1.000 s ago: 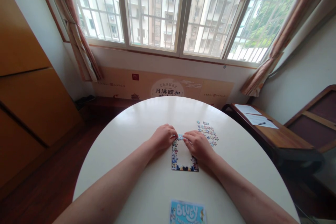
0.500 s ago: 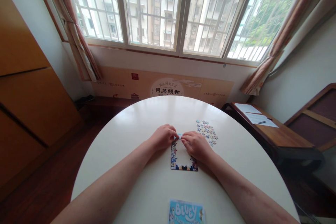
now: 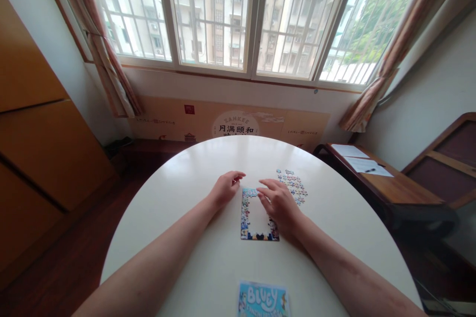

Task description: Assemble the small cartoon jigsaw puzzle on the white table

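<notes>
A small rectangular jigsaw frame lies on the round white table, its border joined and its middle bare. My left hand hovers just left of the frame's top edge, fingers loosely stretched and holding nothing. My right hand rests over the frame's upper right side, fingers extended toward the top edge, also with nothing in it. A patch of loose puzzle pieces lies just right of my right hand.
A blue "Bluey" puzzle card lies at the table's near edge. A dark wooden side table with papers and a pen stands to the right. A barred window, curtains and a printed cardboard panel are beyond the table; wooden cabinets stand left.
Both hands were pinching together at the frame's top edge; now they have let go and drawn apart, fingers spread. The left hand has lifted away to the left.
</notes>
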`<state>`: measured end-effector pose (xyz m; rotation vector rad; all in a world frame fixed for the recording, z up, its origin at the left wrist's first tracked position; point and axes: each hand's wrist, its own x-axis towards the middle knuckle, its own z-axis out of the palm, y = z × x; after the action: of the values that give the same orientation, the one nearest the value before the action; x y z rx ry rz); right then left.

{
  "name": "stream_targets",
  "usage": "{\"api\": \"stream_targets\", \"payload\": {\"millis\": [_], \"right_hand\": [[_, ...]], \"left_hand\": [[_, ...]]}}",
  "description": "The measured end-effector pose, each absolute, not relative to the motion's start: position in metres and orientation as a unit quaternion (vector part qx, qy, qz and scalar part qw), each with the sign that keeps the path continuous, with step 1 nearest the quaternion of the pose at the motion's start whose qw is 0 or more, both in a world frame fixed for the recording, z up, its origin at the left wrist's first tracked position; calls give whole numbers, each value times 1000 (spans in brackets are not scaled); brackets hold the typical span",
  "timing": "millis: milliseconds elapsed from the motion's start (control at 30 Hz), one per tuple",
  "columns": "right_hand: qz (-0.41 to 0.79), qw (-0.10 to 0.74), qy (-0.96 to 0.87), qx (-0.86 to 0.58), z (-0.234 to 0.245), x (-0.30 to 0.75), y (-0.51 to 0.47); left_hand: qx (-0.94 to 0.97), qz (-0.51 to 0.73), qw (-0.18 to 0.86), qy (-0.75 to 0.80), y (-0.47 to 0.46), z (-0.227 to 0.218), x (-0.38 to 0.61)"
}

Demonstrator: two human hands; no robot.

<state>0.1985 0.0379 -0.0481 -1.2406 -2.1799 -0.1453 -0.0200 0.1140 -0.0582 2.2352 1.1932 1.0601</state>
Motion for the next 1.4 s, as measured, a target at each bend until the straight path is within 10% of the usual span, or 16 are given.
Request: {"api": "stream_targets", "payload": {"millis": [467,1400], "right_hand": [[-229,534,-580,-571,-30,326,74],[-45,515,-545,-660,-88,362,111]], "left_hand": [[871,301,109,373,105,-53,-17],[925,14,111,364,80,-38,-2]]}}
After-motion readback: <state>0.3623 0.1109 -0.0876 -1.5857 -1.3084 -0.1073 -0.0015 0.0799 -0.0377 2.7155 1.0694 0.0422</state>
